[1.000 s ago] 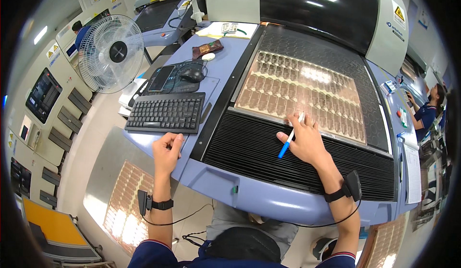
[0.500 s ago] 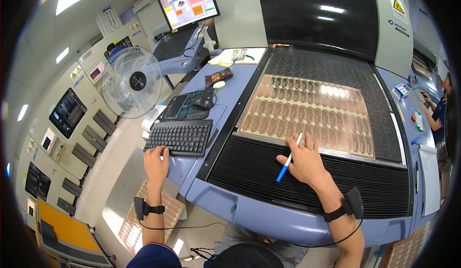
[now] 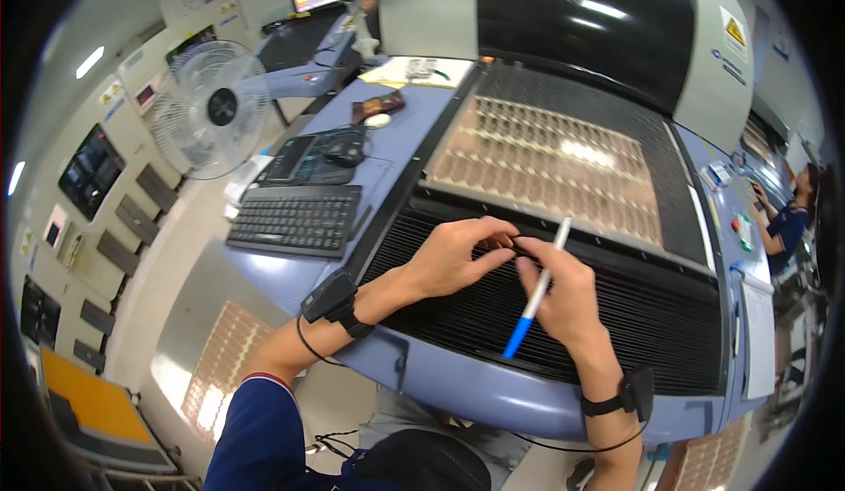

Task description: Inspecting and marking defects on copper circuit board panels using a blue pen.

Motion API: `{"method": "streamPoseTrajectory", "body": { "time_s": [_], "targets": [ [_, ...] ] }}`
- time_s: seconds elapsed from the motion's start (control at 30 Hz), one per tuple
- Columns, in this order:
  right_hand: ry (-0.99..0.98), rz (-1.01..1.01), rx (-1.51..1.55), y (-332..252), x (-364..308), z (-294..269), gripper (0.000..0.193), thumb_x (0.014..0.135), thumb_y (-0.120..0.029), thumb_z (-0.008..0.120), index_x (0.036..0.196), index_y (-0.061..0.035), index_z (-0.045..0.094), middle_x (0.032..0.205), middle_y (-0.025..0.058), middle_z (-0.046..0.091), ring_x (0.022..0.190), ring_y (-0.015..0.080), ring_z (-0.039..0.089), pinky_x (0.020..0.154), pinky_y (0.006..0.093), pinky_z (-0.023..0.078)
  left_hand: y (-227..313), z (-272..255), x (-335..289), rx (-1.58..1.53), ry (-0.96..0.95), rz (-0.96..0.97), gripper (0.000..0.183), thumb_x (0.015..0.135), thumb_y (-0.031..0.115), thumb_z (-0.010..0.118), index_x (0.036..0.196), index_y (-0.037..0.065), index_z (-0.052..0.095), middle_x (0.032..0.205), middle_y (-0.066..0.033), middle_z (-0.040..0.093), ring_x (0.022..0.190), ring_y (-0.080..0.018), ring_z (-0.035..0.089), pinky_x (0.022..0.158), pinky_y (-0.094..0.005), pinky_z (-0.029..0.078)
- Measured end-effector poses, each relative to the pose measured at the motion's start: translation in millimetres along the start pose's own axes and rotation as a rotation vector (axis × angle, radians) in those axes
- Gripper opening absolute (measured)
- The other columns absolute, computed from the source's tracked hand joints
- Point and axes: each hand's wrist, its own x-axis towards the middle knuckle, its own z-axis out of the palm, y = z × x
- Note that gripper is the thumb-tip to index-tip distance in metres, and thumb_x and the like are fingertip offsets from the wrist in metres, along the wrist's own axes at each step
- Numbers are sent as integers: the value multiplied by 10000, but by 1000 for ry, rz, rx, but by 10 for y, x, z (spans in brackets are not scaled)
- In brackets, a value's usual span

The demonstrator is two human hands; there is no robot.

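My right hand (image 3: 568, 302) is closed around a white marker pen with a blue end (image 3: 539, 288), which slants down between its fingers. Beside it, my left hand (image 3: 458, 258) is held with curved fingers, thumb apart from the forefinger, and nothing shows in it. The fingertips of both hands meet or nearly meet above the black ribbed strip (image 3: 422, 324) at the machine's front. Beyond them a copper-coloured panel with rows of repeated shapes (image 3: 546, 156) lies on the dark machine bed (image 3: 563, 90).
A keyboard (image 3: 295, 218), mouse (image 3: 343, 152) and brown packet (image 3: 378, 106) are on the blue surface at left. A fan (image 3: 220, 108) stands farther left. At right lies a paper pad (image 3: 757, 337); another person (image 3: 788, 214) is beyond. Another patterned panel (image 3: 224, 359) lies low at left.
My left hand has moved from the keyboard's edge rightward to meet the right hand. My right hand has come off the panel's front edge, still with the pen. The view has shifted.
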Motion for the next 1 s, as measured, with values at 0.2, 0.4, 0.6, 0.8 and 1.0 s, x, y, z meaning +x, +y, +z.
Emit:
{"method": "streamPoseTrajectory", "body": {
  "time_s": [0.2,0.4,0.6,0.8,1.0],
  "targets": [
    [-153,-39,5,-12,-99,103,275,862,-105,684,1128,-40,658,756,160,665,701,329,670,618,418,547,-147,58,-255,13,69,32,182,844,20,730,1010,6,655,926,-107,712,805,-179,710,727,-290,576],
    [-197,-32,49,-9,-132,133,187,859,-78,673,1034,-17,650,691,148,642,644,317,659,569,411,525,-96,53,-260,38,28,235,194,781,-36,691,963,-18,627,854,-107,714,707,-202,713,639,-285,584],
    [-160,-50,63,20,-133,115,139,846,-55,676,975,-16,641,701,138,645,620,317,657,544,397,517,-100,116,-240,28,55,242,178,793,-34,691,964,-14,647,831,-107,718,696,-198,722,603,-278,578],
    [-167,-33,92,27,-132,164,148,844,-65,674,981,-23,637,715,139,649,655,325,662,584,410,527,-113,112,-280,2,55,167,179,799,-40,673,972,-14,635,804,-104,710,645,-185,712,584,-271,566],
    [-149,-71,104,28,-85,172,173,823,-36,700,993,-20,670,672,114,642,573,270,644,509,355,496,-195,144,-298,-43,60,153,202,805,-44,656,996,-15,598,803,-106,706,630,-181,698,589,-269,557]
  ]
}}
